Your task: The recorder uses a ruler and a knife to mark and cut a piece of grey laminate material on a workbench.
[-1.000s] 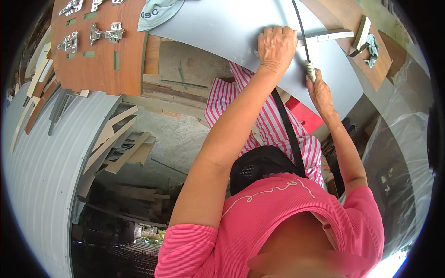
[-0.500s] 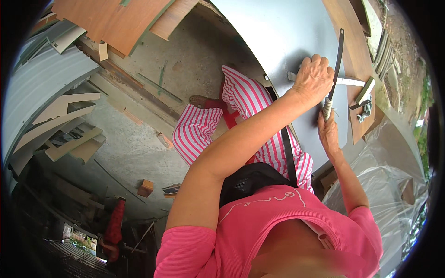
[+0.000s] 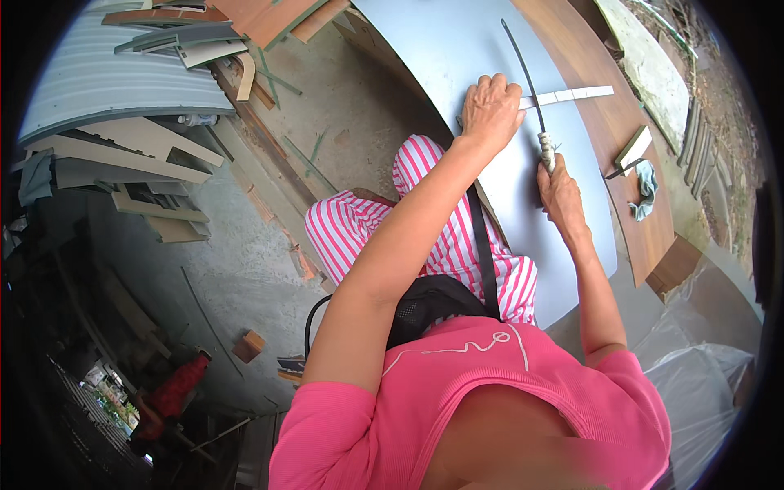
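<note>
My left hand (image 3: 492, 114) is closed, fingers curled down, on one end of a white strip (image 3: 572, 95) with thin cross marks. That strip lies across a pale grey board (image 3: 457, 49) and reaches onto a brown wood-grain panel. In my right hand (image 3: 562, 194) is a hacksaw blade (image 3: 523, 65), long, thin and dark, with its lower end wrapped in pale material as a handle. The blade points away from me and crosses the strip just right of my left hand. Whether it touches the strip, I cannot tell.
Right of the board, a block (image 3: 634, 150) and a crumpled greyish cloth (image 3: 645, 192) lie on the brown panel (image 3: 600, 122). Cut boards (image 3: 163, 214) are stacked at the left. Clear plastic sheeting (image 3: 702, 376) hangs at the lower right. Another person in red (image 3: 175, 388) is at the lower left.
The view has shifted, so both hands appear further left. The blade now leans left and crosses the strip; before, it stood nearly upright beside my left hand. Both grips stay the same.
</note>
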Demonstrator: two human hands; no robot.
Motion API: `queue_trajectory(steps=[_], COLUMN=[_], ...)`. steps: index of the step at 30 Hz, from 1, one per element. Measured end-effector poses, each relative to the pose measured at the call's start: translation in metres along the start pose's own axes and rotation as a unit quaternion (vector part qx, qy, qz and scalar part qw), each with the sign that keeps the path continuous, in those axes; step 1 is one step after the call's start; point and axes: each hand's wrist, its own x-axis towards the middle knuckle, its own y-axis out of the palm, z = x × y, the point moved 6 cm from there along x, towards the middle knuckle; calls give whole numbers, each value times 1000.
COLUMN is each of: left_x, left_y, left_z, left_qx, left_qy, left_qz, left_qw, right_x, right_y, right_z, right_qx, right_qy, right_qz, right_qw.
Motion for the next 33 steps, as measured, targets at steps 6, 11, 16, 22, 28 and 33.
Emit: queue_trajectory(steps=[6,11,16,22,28,33], left_x=[-23,-45,-59,-73,-79,-76], left_y=[5,5,5,-2,-7,-12], left_z=[-20,-32,-40,-42,-41,-27], left_qx=[47,74,82,84,78,91], left_qy=[-65,-38,-32,-46,-55,-97], left_qz=[-11,-2,-7,-8,-3,-34], left_qw=[997,997,996,995,995,991], right_x=[-10,-43,-60,-74,-78,-83], right_y=[-11,-7,-8,-6,5,5], right_z=[-17,-24,-26,-20,-23,6], right_qx=[21,26,21,-14,-31,-15], right_qy=[-52,-86,-84,-90,-119,-100], right_qz=[-15,-52,-81,-88,-141,-134], right_qw=[998,995,993,992,982,986])
